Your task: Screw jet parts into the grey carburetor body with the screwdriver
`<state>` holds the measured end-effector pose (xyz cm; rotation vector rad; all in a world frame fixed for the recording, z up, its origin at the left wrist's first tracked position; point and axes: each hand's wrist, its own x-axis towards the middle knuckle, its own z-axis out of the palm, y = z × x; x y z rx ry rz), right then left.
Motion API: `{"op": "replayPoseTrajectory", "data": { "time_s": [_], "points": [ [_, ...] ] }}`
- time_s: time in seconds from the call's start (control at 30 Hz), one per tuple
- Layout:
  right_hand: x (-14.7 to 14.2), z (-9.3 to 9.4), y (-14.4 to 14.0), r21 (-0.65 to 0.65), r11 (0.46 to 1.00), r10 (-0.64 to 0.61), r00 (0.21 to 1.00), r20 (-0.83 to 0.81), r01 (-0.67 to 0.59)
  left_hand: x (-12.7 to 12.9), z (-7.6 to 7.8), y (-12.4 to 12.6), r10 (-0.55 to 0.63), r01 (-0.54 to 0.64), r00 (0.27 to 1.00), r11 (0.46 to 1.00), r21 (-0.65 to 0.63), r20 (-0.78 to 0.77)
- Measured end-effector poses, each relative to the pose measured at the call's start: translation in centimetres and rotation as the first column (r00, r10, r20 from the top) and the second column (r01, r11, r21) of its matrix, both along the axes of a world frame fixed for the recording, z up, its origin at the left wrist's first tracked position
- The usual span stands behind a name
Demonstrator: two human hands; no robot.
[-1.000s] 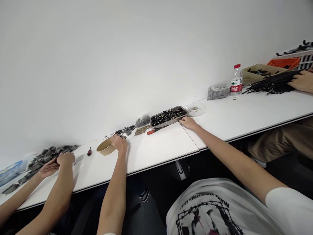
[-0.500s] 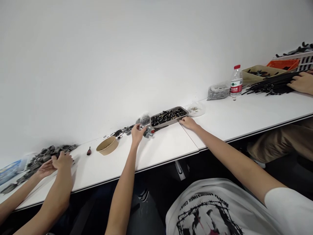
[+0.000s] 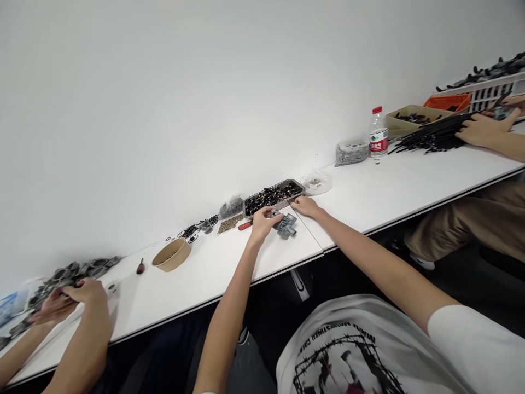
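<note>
My left hand [image 3: 262,224] is closed on a grey metal fitting [image 3: 286,225], held low over the white table in front of the tray. The fitting has stubby tube-like ends. My right hand [image 3: 307,206] is a loose fist by the right front corner of the dark metal tray [image 3: 302,190]; what its fingers pinch, if anything, is hidden. Small black and brass-coloured pieces [image 3: 270,198] fill the tray. A red-handled tool [image 3: 245,225] lies just left of my left hand, partly covered.
Leftward are small brass pieces [image 3: 230,223], a paper bowl [image 3: 171,255] and a screwdriver [image 3: 140,267]. A co-worker's hands [image 3: 84,295] are near grey parts [image 3: 74,273]. On the right stand a bottle [image 3: 378,134] and a bag [image 3: 351,151]; another person's hand [image 3: 484,131] touches black rods [image 3: 435,134].
My left hand has moved right with the grey fitting, from the tray's left end to in front of it, uncovering the brass pieces. My right hand stays by the tray corner. The view has shifted slightly.
</note>
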<state>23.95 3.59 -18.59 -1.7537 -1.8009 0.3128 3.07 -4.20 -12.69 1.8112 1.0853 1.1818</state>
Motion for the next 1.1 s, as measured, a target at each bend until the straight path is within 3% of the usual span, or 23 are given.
{"op": "replayPoseTrajectory", "data": {
  "time_s": [0.17, 0.5, 0.83, 1.1],
  "points": [
    [0.0, 0.1, -0.1, 0.001, 1.0, 0.002, 1.0, 0.001, -0.002, 0.6, -0.5, 0.2, -0.075, 0.081, 0.995, 0.991, -0.103, 0.062],
    [0.0, 0.2, -0.2, 0.002, 1.0, 0.0, 1.0, 0.003, 0.0, -1.9, -1.6, 0.8, -0.164, 0.219, 0.962, 0.941, -0.258, 0.218],
    [0.1, -0.4, 0.3, -0.005, 1.0, -0.005, 1.0, 0.007, 0.005, -2.2, -3.4, 1.7, -0.2, 0.321, 0.892, 0.911, -0.257, 0.405],
    [0.1, -0.6, 0.4, 0.012, 1.0, -0.002, 1.0, 0.007, 0.002, -3.4, -3.6, 2.1, -0.263, 0.402, 0.862, 0.876, -0.266, 0.434]
  ]
}}
